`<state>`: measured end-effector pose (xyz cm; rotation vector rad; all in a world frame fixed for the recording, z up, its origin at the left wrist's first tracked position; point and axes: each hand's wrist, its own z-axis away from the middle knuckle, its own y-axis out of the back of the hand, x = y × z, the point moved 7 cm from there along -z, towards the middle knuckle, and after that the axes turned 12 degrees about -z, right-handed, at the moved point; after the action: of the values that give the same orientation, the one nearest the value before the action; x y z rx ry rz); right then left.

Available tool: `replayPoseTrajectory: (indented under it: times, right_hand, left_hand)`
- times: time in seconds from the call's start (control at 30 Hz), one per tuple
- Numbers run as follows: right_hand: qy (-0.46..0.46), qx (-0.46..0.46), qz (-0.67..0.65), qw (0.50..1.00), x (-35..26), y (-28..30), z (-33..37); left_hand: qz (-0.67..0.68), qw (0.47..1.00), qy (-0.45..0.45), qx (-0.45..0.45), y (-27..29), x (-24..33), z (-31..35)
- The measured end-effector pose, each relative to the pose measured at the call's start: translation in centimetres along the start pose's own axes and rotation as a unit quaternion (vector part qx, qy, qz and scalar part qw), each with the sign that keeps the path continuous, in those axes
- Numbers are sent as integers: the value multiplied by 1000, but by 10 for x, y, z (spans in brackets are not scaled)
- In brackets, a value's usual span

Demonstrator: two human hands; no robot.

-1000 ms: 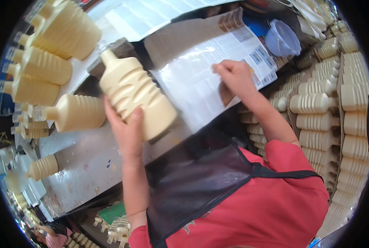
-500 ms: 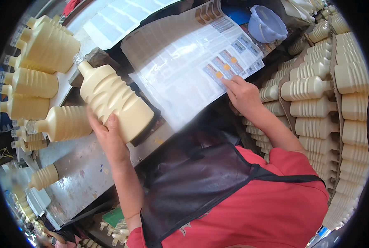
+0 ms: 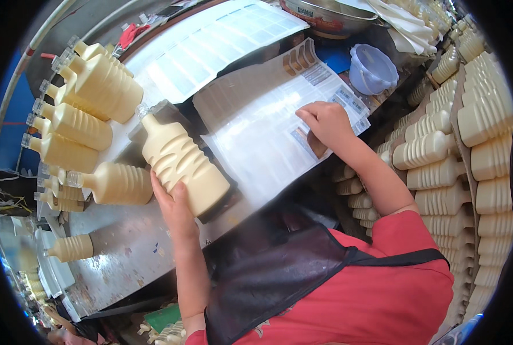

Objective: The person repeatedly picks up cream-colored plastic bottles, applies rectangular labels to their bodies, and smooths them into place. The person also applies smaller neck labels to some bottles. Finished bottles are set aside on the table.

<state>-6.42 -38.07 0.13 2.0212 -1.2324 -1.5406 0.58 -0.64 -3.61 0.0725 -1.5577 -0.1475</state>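
My left hand (image 3: 179, 211) grips the lower side of a cream plastic bottle (image 3: 186, 165) with slanting wavy grooves and a clear neck. The bottle lies tilted, its neck toward the upper left, against a dark block (image 3: 165, 111). Over the right part of a glossy sheet of labels (image 3: 251, 129) is my right hand (image 3: 330, 125), its fingers curled together in a pinch. Whatever sits between those fingertips, if anything, I cannot make out. Beside the hand, printed labels with barcodes (image 3: 348, 99) show on the sheet.
Several cream bottles (image 3: 75, 135) stand at the left; another bottle (image 3: 115, 183) is beside my left hand. Farther back lies a second label sheet (image 3: 228, 43). A lilac bucket (image 3: 372, 69) and a metal bowl (image 3: 328, 17) stand at the far right. Stacked bottles (image 3: 440, 167) fill the right side.
My right hand has risen off the sheet's printed labels, and its fingers have curled in. The left hand keeps its hold on the bottle. The whole view has shifted slightly.
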Motion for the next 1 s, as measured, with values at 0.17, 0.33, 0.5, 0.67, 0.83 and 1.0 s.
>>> replayPoseTrajectory:
  times: [0.17,0.33,0.5,0.67,0.83,1.0]
  right_hand:
    - [-62,-28,3,998,15,-8,-35]
    - [-48,-2,34,998,44,-23,-48]
    - [-126,-29,144,981,107,-44,-82]
    - [-133,-100,217,962,126,-72,-90]
    - [-50,-219,226,948,37,-96,-31]
    - [-26,-309,192,931,-39,-105,57]
  left_hand:
    - [-10,1000,-12,-3,-3,6,3]
    - [-25,999,-29,3,-1,2,1]
    - [34,999,0,13,-2,4,5]
    - [-31,999,-28,9,3,-6,-1]
    - [-21,999,-33,28,4,0,3]
    - [-25,999,-30,23,3,-4,1]
